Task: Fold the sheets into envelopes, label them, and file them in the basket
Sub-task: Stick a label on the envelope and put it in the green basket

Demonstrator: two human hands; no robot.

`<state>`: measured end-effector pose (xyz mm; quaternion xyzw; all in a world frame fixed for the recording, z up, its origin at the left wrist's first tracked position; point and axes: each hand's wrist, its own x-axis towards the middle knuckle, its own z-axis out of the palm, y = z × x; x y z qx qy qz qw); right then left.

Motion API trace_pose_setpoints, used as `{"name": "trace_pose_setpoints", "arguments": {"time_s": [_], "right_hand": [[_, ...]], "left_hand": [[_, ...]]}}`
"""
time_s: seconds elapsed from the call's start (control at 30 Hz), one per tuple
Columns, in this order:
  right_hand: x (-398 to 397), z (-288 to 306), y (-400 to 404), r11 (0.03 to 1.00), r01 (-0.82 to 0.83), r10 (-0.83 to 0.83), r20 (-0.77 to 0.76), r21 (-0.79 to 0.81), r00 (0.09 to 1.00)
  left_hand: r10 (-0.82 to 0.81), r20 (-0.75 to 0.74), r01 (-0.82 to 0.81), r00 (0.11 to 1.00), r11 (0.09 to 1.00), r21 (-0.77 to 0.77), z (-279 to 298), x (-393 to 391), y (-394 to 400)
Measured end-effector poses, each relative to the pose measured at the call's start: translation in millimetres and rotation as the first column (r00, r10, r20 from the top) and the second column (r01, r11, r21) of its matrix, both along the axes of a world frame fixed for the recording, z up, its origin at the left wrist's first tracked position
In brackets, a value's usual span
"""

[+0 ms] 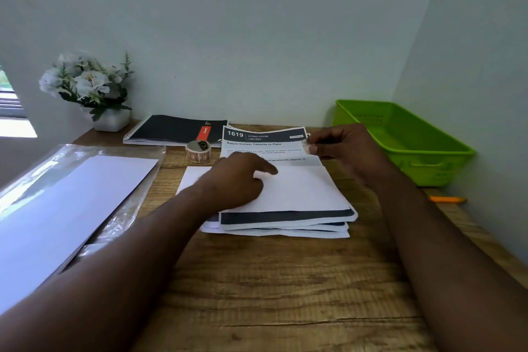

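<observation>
My left hand (238, 177) lies on the folded sheet (297, 188), palm down, fingers fairly straight and pressing the white flap flat, the forefinger reaching right toward the middle of the paper. My right hand (340, 141) is at the sheet's far right corner, thumb and fingertips pinching what looks like a small clear piece of tape just at the paper's edge; it is too small and blurred for me to be sure what it is. The sheet sits between my two hands, on top of a stack (285, 227) of other printed sheets in the middle of the table (271, 294). Its near half is folded up over the print, so only the dark header with "1619" and a few lines of text show at the far end.

The green basket (405, 140) stands to the right of my right hand, near it but not touching, against the wall. A tape roll (198, 150) stands just beyond my left hand, beside the sheet's far left corner. Behind that lies a black notebook (177, 130), and a flower pot (110, 118) in the far left corner. A plastic pack of blank paper (71, 200) lies at my left forearm. An orange pencil (447, 199) lies by the right wall, near the basket.
</observation>
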<state>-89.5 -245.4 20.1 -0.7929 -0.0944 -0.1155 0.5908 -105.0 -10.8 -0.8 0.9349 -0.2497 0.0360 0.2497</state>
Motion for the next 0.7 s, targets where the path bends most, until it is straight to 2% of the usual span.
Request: {"name": "trace_pose_setpoints", "arguments": {"time_s": [0.07,0.23,0.4,0.47,0.57,0.7], "right_hand": [[-0.5,0.1,-8.2,0.999,0.019,-0.021,-0.052,-0.041,0.998],[-0.4,-4.4,-19.4,0.995,0.055,-0.068,-0.164,-0.083,0.984],[7.1,-12.2,-23.0,0.984,0.115,-0.140,-0.193,-0.138,0.971],[9.4,-14.9,-22.3,0.979,0.131,-0.160,-0.195,-0.155,0.968],[7.7,-16.0,-18.6,0.978,0.094,-0.134,-0.213,-0.186,0.968],[6.5,-15.5,-15.7,0.975,0.094,-0.137,-0.214,-0.199,0.967]], "left_hand": [[-0.005,0.025,0.007,1.000,0.998,-0.067,6.7,-2.8,-14.4],[-0.051,0.066,0.054,0.997,0.998,-0.041,14.3,11.8,-54.4],[0.053,0.123,-0.046,0.991,0.997,-0.060,-11.7,28.3,-70.5],[0.037,0.092,-0.030,0.995,0.996,-0.081,-20.7,30.8,-68.7],[0.035,0.021,-0.030,0.999,0.979,-0.201,-25.0,31.3,-64.3],[0.019,0.010,-0.016,1.000,0.979,-0.203,-28.4,33.8,-64.9]]}}
